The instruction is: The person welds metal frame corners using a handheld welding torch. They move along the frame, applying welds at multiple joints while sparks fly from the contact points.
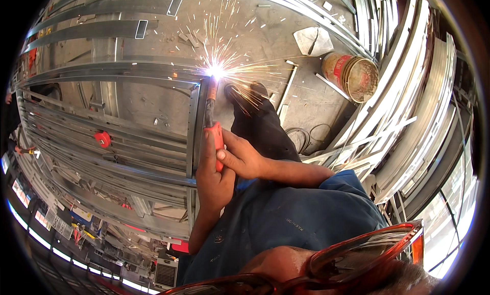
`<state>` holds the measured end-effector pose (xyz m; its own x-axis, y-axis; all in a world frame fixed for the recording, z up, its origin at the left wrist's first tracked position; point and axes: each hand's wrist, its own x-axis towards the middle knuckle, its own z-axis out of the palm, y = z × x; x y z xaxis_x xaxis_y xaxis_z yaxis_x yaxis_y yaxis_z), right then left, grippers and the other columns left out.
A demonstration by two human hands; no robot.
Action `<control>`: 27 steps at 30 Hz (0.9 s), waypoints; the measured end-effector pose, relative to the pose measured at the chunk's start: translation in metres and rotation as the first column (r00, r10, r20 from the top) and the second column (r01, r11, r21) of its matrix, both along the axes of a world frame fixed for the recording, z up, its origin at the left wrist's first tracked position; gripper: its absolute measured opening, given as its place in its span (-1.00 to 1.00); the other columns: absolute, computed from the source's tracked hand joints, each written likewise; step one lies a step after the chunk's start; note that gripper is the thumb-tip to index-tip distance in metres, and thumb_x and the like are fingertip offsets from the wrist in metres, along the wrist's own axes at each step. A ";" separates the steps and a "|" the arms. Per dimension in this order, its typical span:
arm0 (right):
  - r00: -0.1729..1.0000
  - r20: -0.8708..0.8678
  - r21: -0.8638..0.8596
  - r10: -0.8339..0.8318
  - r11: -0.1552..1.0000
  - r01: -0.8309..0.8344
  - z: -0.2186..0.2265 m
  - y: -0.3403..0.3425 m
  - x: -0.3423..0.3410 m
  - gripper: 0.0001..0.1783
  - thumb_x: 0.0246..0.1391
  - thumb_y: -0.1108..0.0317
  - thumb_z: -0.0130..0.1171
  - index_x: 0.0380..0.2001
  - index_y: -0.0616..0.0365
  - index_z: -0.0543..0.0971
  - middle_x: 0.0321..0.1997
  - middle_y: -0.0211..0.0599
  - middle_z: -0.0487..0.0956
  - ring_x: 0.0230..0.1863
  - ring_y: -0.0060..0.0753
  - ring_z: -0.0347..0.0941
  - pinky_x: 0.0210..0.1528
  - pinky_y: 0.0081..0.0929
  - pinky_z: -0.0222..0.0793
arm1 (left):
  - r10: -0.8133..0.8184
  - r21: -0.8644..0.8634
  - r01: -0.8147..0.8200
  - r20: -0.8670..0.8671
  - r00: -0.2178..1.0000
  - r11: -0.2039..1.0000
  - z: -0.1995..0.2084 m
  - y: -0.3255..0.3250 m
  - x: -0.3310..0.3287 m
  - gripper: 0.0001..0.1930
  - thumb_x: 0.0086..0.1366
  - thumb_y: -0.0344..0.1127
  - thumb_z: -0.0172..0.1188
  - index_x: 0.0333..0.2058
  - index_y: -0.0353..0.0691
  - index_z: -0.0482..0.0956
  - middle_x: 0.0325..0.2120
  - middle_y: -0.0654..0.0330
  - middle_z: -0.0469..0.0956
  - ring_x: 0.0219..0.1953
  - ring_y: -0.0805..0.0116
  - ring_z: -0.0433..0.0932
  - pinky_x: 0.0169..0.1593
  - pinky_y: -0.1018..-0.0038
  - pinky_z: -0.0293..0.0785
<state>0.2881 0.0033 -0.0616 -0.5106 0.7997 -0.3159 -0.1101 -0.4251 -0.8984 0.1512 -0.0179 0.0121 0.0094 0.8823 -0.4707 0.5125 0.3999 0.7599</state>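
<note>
Both of my hands are closed around the red handle of a welding torch (214,134). My left hand (213,180) wraps the handle from the left and below, with its index finger stretched along the side. From the right, my right hand (242,155) grips the same handle, its thumb lying across it. The torch's dark neck and coppery nozzle point away from me. At its tip a bright white arc (215,71) throws sparks and hides the spot it touches. That spot is at the corner where a long metal tube (117,73) meets a crosswise metal bar (193,121).
Several long metal tubes (92,36) lie to the left, with a small red case (102,139) on the nearer ones. A dirty bucket (335,70) stands on the right, near stacked metal profiles (408,91). Cable coils (298,138) and offcuts lie on the floor (265,35).
</note>
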 end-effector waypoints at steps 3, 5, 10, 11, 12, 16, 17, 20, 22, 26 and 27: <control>1.000 0.001 0.020 0.001 1.000 -0.001 0.002 0.000 -0.001 -0.31 0.45 -0.11 -0.03 0.28 0.33 0.36 0.17 0.22 0.47 0.15 0.23 0.45 0.24 -0.07 0.39 | 0.030 -0.040 -0.029 0.016 0.999 0.999 0.007 0.005 0.003 -0.25 0.41 -0.51 0.16 0.50 -0.36 0.08 0.39 -0.19 0.34 0.41 0.04 0.39 0.40 0.24 0.34; 1.000 0.001 0.039 -0.002 0.999 0.002 0.004 0.001 -0.002 -0.31 0.46 -0.10 -0.03 0.29 0.34 0.35 0.19 0.23 0.47 0.17 0.23 0.45 0.25 -0.07 0.38 | 0.029 -0.015 -0.029 0.022 0.999 0.999 0.009 0.003 0.003 -0.26 0.41 -0.50 0.16 0.50 -0.37 0.08 0.39 -0.19 0.34 0.42 0.03 0.38 0.41 0.24 0.33; 1.000 -0.024 0.016 -0.008 1.000 0.009 0.007 0.001 -0.004 -0.32 0.46 -0.09 -0.03 0.30 0.33 0.34 0.20 0.24 0.47 0.19 0.23 0.44 0.27 -0.06 0.36 | 0.049 -0.029 -0.048 0.038 0.998 0.998 0.012 0.000 0.001 -0.27 0.41 -0.51 0.15 0.50 -0.38 0.08 0.40 -0.18 0.32 0.42 0.04 0.36 0.41 0.24 0.32; 1.000 -0.016 0.014 -0.002 1.000 0.002 0.006 0.001 -0.003 -0.32 0.46 -0.09 -0.04 0.30 0.33 0.34 0.20 0.23 0.47 0.19 0.24 0.44 0.27 -0.05 0.36 | 0.025 -0.002 -0.025 0.014 1.000 1.000 0.009 0.001 0.001 -0.27 0.41 -0.51 0.15 0.50 -0.38 0.09 0.40 -0.18 0.33 0.42 0.04 0.37 0.41 0.24 0.32; 1.000 -0.008 0.013 0.004 1.000 -0.004 0.005 0.001 -0.002 -0.33 0.46 -0.09 -0.04 0.30 0.32 0.35 0.19 0.23 0.47 0.19 0.24 0.44 0.27 -0.05 0.36 | 0.001 0.025 -0.001 -0.009 1.000 1.000 0.006 0.001 0.001 -0.27 0.41 -0.51 0.15 0.50 -0.38 0.09 0.40 -0.17 0.33 0.42 0.04 0.37 0.41 0.24 0.32; 1.000 -0.001 0.014 0.004 1.000 -0.004 0.003 0.002 -0.003 -0.34 0.46 -0.11 -0.04 0.26 0.29 0.37 0.12 0.19 0.48 0.15 0.25 0.45 0.23 -0.05 0.38 | 0.065 -0.018 -0.064 0.024 0.998 0.998 0.003 0.001 0.001 -0.22 0.30 -0.52 0.17 0.48 -0.34 0.15 0.38 -0.24 0.35 0.38 -0.14 0.42 0.37 0.17 0.39; 1.000 0.004 0.009 0.005 1.000 -0.005 0.003 0.002 -0.003 -0.34 0.46 -0.11 -0.04 0.26 0.29 0.37 0.11 0.19 0.49 0.15 0.25 0.45 0.23 -0.05 0.38 | 0.071 -0.024 -0.071 0.031 0.997 0.997 0.004 0.002 0.001 -0.22 0.30 -0.52 0.17 0.49 -0.34 0.15 0.38 -0.24 0.34 0.38 -0.14 0.42 0.37 0.18 0.39; 1.000 0.004 0.001 0.007 1.000 -0.007 0.003 0.003 -0.002 -0.33 0.45 -0.13 -0.03 0.25 0.29 0.37 0.10 0.18 0.49 0.13 0.24 0.46 0.21 -0.05 0.39 | 0.052 -0.033 -0.052 0.024 0.998 0.998 0.006 0.005 0.002 -0.27 0.38 -0.50 0.16 0.49 -0.36 0.13 0.38 -0.20 0.35 0.40 -0.01 0.39 0.39 0.23 0.35; 1.000 0.001 -0.020 0.011 1.000 -0.010 0.002 0.003 -0.002 -0.33 0.45 -0.13 -0.04 0.25 0.29 0.37 0.10 0.18 0.49 0.13 0.23 0.46 0.21 -0.05 0.39 | 0.037 -0.030 -0.036 0.017 0.999 0.999 0.004 0.004 0.001 -0.29 0.43 -0.50 0.16 0.49 -0.36 0.13 0.38 -0.17 0.35 0.40 0.05 0.39 0.40 0.25 0.34; 1.000 -0.009 -0.031 0.017 0.999 -0.018 0.008 0.005 0.000 -0.30 0.45 -0.15 -0.04 0.26 0.31 0.36 0.10 0.20 0.49 0.14 0.24 0.46 0.22 -0.04 0.38 | 0.021 -0.025 -0.020 0.008 1.000 0.999 0.010 0.006 0.001 -0.29 0.42 -0.50 0.16 0.49 -0.34 0.13 0.38 -0.18 0.36 0.40 0.05 0.40 0.39 0.25 0.35; 1.000 -0.007 -0.009 0.020 1.000 -0.020 0.007 0.004 -0.001 -0.29 0.45 -0.15 -0.04 0.28 0.32 0.35 0.11 0.21 0.49 0.15 0.25 0.46 0.23 -0.04 0.38 | 0.019 -0.035 -0.018 0.014 1.000 0.999 0.011 0.007 0.002 -0.29 0.42 -0.50 0.15 0.49 -0.34 0.14 0.38 -0.18 0.36 0.40 0.05 0.41 0.39 0.25 0.35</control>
<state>0.2871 0.0068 -0.0549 -0.5287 0.7864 -0.3194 -0.1078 -0.4354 -0.8937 0.1528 -0.0112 0.0234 0.0005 0.8656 -0.5007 0.4938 0.4352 0.7529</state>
